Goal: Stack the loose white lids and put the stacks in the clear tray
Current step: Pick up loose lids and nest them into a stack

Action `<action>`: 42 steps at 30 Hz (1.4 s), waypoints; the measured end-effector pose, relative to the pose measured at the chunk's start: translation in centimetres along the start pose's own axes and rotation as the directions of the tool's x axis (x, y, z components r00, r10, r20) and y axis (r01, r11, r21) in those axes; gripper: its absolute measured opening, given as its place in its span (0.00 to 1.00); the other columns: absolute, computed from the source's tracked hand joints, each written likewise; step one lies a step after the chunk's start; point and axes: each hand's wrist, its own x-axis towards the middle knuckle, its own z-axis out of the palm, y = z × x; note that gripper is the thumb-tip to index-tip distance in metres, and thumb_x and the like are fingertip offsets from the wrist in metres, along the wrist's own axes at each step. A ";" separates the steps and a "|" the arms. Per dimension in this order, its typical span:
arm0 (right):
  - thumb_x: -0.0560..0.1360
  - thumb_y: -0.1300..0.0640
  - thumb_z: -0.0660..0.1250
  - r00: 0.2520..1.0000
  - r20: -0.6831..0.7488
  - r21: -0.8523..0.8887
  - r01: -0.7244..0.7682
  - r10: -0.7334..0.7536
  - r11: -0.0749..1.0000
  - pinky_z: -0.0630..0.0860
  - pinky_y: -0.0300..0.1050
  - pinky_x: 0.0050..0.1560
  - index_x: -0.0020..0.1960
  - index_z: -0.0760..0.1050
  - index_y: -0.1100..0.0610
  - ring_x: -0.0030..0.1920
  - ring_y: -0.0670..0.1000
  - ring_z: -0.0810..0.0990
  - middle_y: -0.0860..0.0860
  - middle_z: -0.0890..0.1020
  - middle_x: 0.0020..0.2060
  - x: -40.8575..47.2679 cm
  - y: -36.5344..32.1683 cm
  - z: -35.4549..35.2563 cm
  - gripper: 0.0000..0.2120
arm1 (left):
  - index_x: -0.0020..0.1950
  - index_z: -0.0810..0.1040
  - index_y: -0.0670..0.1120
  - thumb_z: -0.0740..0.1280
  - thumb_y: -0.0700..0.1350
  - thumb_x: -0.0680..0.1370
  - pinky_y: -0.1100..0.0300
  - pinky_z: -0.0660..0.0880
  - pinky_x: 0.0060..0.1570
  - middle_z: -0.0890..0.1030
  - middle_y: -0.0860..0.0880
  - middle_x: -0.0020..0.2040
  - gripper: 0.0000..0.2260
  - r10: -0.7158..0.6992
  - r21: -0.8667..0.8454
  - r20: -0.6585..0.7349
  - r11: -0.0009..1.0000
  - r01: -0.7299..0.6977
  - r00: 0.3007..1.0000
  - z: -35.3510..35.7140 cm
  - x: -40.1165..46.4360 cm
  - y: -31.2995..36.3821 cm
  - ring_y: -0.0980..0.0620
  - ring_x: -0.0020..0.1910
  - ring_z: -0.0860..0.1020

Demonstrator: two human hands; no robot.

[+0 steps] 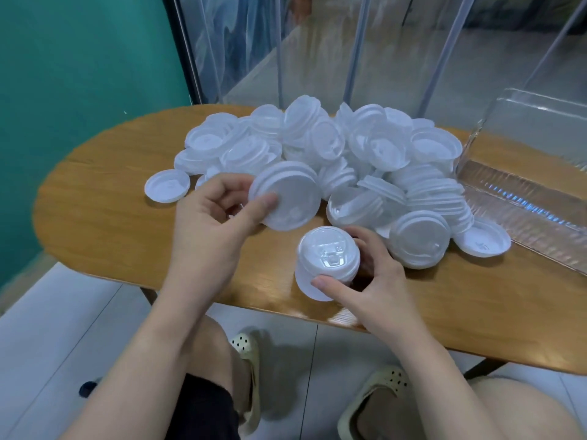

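On the table (104, 236), the heap of lids (317, 147) lies behind a short lid stack (327, 265), with the tray (521, 192) at the heap's right.

Oval wooden table (111, 236), grain running lengthwise, standing on a pale tiled floor (63, 328). A heap of loose white lids (333, 154) covers the middle and far side of the tabletop. One single lid (167, 190) lies flat, apart from the heap toward the left end; another (482, 241) lies flat at the heap's right fringe. The clear tray (524, 192) rests on the right end, just beside the heap.
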 end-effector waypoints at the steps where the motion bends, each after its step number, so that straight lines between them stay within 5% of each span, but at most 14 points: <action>1: 0.65 0.54 0.85 1.000 0.001 -0.001 -0.001 0.001 1.000 0.73 0.26 0.52 0.65 0.74 0.42 0.57 0.38 0.81 0.39 0.83 0.55 0.1 0.0 0.1 0.34 | 0.47 0.84 0.50 0.77 0.45 0.71 0.63 0.78 0.43 0.87 0.52 0.41 0.06 -0.050 -0.090 0.016 0.995 0.051 0.999 -0.1 0.3 -0.1 0.54 0.42 0.84; 4: 0.64 0.55 0.85 1.000 0.002 -0.008 -0.006 0.006 1.000 0.74 0.27 0.52 0.64 0.74 0.41 0.57 0.37 0.81 0.37 0.83 0.54 0.2 -0.1 0.1 0.34 | 0.48 0.87 0.49 0.80 0.45 0.72 0.63 0.76 0.46 0.87 0.48 0.45 0.06 -0.186 -0.201 0.139 0.956 0.211 0.973 0.0 0.5 -1.6 0.54 0.44 0.83; 8: 0.63 0.57 0.85 1.000 0.000 -0.015 0.013 -0.013 1.000 0.74 0.28 0.51 0.64 0.74 0.43 0.56 0.38 0.82 0.37 0.84 0.54 0.2 0.0 0.2 0.34 | 0.54 0.86 0.44 0.78 0.47 0.73 0.66 0.71 0.42 0.85 0.48 0.44 0.12 -0.339 -0.055 0.219 0.932 0.359 0.915 1.0 -0.2 -3.6 0.57 0.40 0.78; 11: 0.64 0.57 0.85 1.000 0.010 -0.013 0.027 -0.027 1.000 0.74 0.28 0.52 0.65 0.74 0.44 0.57 0.37 0.81 0.35 0.83 0.54 0.1 0.1 0.3 0.35 | 0.54 0.85 0.42 0.74 0.45 0.78 0.67 0.74 0.43 0.86 0.45 0.44 0.08 -0.331 0.069 0.212 0.943 0.324 0.919 1.9 -0.4 -4.0 0.57 0.42 0.81; 15: 0.65 0.59 0.84 0.999 0.018 -0.004 0.034 -0.034 0.999 0.75 0.28 0.52 0.66 0.74 0.45 0.56 0.37 0.81 0.33 0.82 0.53 0.0 0.0 0.2 0.35 | 0.53 0.86 0.46 0.74 0.48 0.78 0.51 0.79 0.50 0.83 0.35 0.51 0.07 -0.309 0.136 0.206 0.949 0.286 0.928 2.4 -0.3 -4.3 0.40 0.49 0.82; 23: 0.65 0.59 0.84 0.998 0.033 -0.001 0.053 -0.053 0.999 0.76 0.31 0.56 0.66 0.73 0.40 0.60 0.37 0.80 0.32 0.81 0.56 0.0 0.1 0.2 0.35 | 0.49 0.86 0.48 0.75 0.48 0.77 0.66 0.74 0.41 0.77 0.46 0.37 0.04 -0.271 0.203 0.184 0.951 0.234 0.945 3.2 -0.5 -4.6 0.56 0.38 0.75; 27: 0.67 0.54 0.83 0.997 0.030 -0.020 0.066 -0.065 0.998 0.78 0.39 0.61 0.72 0.69 0.41 0.63 0.39 0.79 0.31 0.79 0.59 -0.1 0.4 0.3 0.38 | 0.48 0.86 0.49 0.75 0.48 0.78 0.63 0.73 0.41 0.74 0.48 0.36 0.04 -0.290 0.195 0.185 0.947 0.255 0.939 3.4 -0.3 -4.9 0.54 0.38 0.74; 30: 0.70 0.52 0.81 0.996 0.046 -0.016 0.078 -0.077 0.997 0.77 0.34 0.57 0.75 0.65 0.37 0.63 0.38 0.79 0.31 0.79 0.60 -0.1 0.2 0.4 0.40 | 0.49 0.85 0.48 0.75 0.47 0.78 0.61 0.74 0.42 0.75 0.49 0.36 0.04 -0.300 0.202 0.189 0.944 0.262 0.935 3.5 -0.2 -5.3 0.54 0.38 0.74; 37: 0.72 0.54 0.80 0.993 0.043 -0.010 0.109 -0.108 0.994 0.79 0.39 0.56 0.72 0.70 0.42 0.62 0.43 0.80 0.36 0.81 0.59 -0.3 0.2 0.1 0.33 | 0.47 0.87 0.50 0.75 0.49 0.77 0.55 0.75 0.48 0.81 0.35 0.44 0.03 -0.322 0.207 0.231 0.938 0.277 0.918 3.6 0.1 -5.4 0.51 0.42 0.78; 42: 0.72 0.52 0.77 0.988 -0.022 -0.039 0.154 -0.155 0.987 0.75 0.32 0.58 0.68 0.69 0.38 0.63 0.41 0.79 0.33 0.80 0.59 -0.5 0.4 -0.5 0.30 | 0.45 0.86 0.48 0.71 0.53 0.80 0.57 0.72 0.45 0.80 0.36 0.41 0.10 -0.268 0.221 0.295 0.953 0.207 0.917 4.5 0.1 -5.4 0.52 0.39 0.76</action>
